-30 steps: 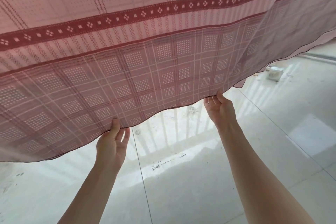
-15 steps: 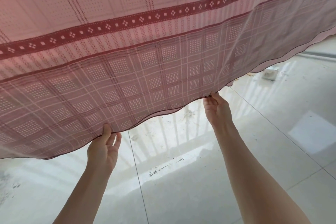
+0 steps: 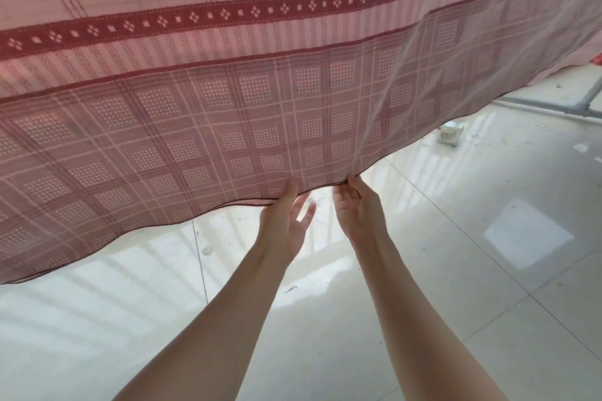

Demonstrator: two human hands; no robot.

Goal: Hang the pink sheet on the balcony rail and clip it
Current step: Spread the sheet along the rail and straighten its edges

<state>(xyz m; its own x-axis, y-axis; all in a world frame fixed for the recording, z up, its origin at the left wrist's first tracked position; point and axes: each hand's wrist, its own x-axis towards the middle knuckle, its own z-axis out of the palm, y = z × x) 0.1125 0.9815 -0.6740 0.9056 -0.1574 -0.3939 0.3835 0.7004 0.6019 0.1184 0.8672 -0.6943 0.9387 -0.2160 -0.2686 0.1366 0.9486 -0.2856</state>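
Two hands pinch the sheet (image 3: 260,127) hem at centre: left hand (image 3: 284,221) at 9 o'clock, right hand (image 3: 356,208) at 3. Sheet spans 12 o'clock above the floor (image 3: 423,303). Slide grips outward evenly, keeping the hem taut.

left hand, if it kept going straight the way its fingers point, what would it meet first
The left hand points up and away, its thumb already on the lower hem of the pink sheet. Going straight on, it would likely meet the sheet's checked panel just above the hem first, though depth is hard to judge.
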